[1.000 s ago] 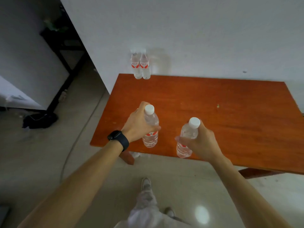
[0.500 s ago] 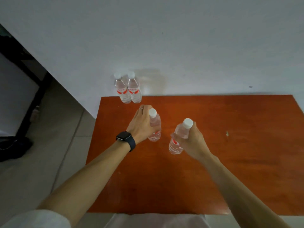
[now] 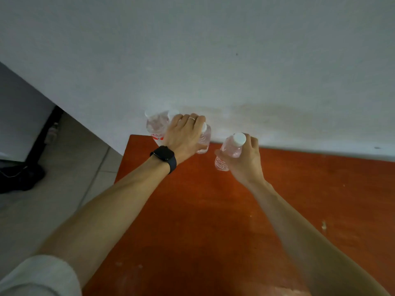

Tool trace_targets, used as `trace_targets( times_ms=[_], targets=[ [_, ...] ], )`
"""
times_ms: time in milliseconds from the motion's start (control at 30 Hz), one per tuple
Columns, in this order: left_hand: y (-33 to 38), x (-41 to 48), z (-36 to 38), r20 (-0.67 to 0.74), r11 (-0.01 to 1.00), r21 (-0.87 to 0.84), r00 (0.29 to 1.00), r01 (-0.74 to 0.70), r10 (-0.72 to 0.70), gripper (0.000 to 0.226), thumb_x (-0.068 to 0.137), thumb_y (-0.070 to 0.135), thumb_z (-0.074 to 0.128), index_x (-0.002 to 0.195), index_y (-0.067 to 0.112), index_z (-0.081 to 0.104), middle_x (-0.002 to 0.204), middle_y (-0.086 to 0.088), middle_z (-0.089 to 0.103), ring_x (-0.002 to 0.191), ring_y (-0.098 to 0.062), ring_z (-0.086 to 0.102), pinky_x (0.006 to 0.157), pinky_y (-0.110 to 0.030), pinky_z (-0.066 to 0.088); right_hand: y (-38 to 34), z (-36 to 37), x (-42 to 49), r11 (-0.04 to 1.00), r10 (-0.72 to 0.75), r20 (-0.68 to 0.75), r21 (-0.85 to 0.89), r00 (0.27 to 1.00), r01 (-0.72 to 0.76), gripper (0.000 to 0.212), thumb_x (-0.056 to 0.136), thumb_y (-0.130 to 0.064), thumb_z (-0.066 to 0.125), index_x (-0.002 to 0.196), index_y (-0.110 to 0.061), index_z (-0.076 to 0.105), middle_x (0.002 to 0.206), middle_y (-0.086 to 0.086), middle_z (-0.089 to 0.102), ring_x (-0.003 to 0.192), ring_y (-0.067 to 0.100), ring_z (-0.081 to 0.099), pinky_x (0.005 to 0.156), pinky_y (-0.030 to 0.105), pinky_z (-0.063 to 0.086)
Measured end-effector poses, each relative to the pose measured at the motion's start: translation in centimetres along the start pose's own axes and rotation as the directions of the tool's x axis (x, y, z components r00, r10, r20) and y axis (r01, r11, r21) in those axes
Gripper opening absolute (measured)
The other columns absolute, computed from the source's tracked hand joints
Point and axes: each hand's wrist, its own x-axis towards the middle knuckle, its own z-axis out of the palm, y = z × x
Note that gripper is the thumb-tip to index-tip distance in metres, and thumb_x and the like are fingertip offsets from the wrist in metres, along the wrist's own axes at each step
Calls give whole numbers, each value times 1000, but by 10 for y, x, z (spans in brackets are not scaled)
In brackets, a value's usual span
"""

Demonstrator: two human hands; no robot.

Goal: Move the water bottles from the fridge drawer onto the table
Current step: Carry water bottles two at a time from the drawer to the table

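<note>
orange-brown worktop (image 3: 213,210) meets a white wall (image 3: 213,60). against the wall a standing bottle (image 3: 155,124) fills the corner; the left hand (image 3: 183,135) grips a second bottle (image 3: 204,138) just beside it, the right hand (image 3: 245,161) holds a tilted third bottle (image 3: 229,149) nearby.

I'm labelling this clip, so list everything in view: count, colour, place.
table: one, orange-red, against the wall
wall: one, white, behind the table
standing bottle: one, clear, red label, table's back left corner; possibly another hidden by the left hand
left-held bottle: one, clear, beside the standing bottle
right-held bottle: one, clear, white cap, tilted over the table
floor: grey tiles, left of the table
dark object: one, black, on the floor, far left
watch: one, black, left wrist
left hand: one, grips left-held bottle from above
right hand: one, grips right-held bottle
</note>
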Motion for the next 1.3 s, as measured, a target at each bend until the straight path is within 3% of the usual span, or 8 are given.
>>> trace_targets(
  times_ms=[167, 267, 333, 533, 667, 767, 1033, 1300],
  targets=[
    [-23, 16, 12, -2, 998, 62, 1000, -18, 18, 73, 62, 44, 92, 117, 12, 56, 106, -7, 72, 98, -25, 69, 107, -45, 32, -14, 17, 44, 997, -61, 8, 50, 998, 61, 78, 79, -41, 82, 140, -14, 42, 137, 3, 41, 104, 11, 47, 86, 22, 42],
    [-28, 20, 21, 8, 997, 74, 1000, -28, 28, 73, 63, 42, 92, 117, 9, 56, 102, -8, 73, 98, -24, 70, 111, -46, 31, -13, 31, 54, 993, -114, 17, 33, 993, 114, 78, 81, -41, 81, 142, -14, 41, 137, 4, 45, 105, 10, 48, 80, 9, 37],
    [-28, 24, 23, 32, 996, 86, 999, -2, -1, 68, 63, 37, 93, 114, 10, 57, 96, -6, 73, 93, -23, 70, 108, -47, 37, -7, 37, 50, 990, -141, 6, 22, 990, 141, 78, 82, -44, 79, 144, -14, 40, 138, 5, 47, 108, 13, 52, 77, 6, 36],
    [-44, 36, 17, 146, 997, -29, 986, -70, 74, 59, 81, 47, 77, 124, 15, 52, 113, -3, 70, 108, -24, 65, 106, -42, 32, 12, 41, 43, 990, -133, 29, -39, 991, 134, 91, 75, -58, 78, 147, -18, 38, 145, 11, 44, 125, 24, 53, 90, 30, 48],
    [-47, 33, 10, 189, 994, -111, 981, -26, 47, 54, 85, 52, 72, 120, 17, 51, 99, -3, 73, 95, -28, 65, 99, -41, 40, 14, 40, 52, 988, -111, 135, -90, 985, 124, 87, 82, -43, 79, 149, -22, 27, 140, 11, 54, 118, 27, 60, 88, 38, 54],
    [-47, 34, 8, 196, 995, -97, 980, -10, 30, 54, 86, 50, 72, 122, 17, 49, 98, -3, 72, 94, -28, 64, 97, -40, 42, 14, 47, 53, 981, -133, 81, -129, 988, 143, 78, 87, -31, 76, 147, -17, 29, 129, 14, 63, 102, 29, 69, 78, 39, 60],
    [-45, 37, 6, 219, 994, -108, 976, 27, -2, 54, 87, 51, 68, 126, 18, 48, 100, -1, 69, 98, -26, 63, 97, -39, 40, 7, 62, 45, 996, -77, -74, -42, 994, 74, 74, 87, -30, 77, 146, -21, 33, 132, 9, 62, 103, 24, 69, 86, 47, 60],
    [-42, 39, 1, 267, 998, -56, 964, 18, -2, 54, 87, 49, 69, 128, 20, 47, 104, -1, 69, 100, -26, 63, 96, -40, 41, 7, 49, 55, 1000, 25, 68, 16, 997, -27, 77, 84, -30, 80, 142, -20, 31, 133, 8, 62, 106, 25, 68, 77, 32, 57]
  ],
)
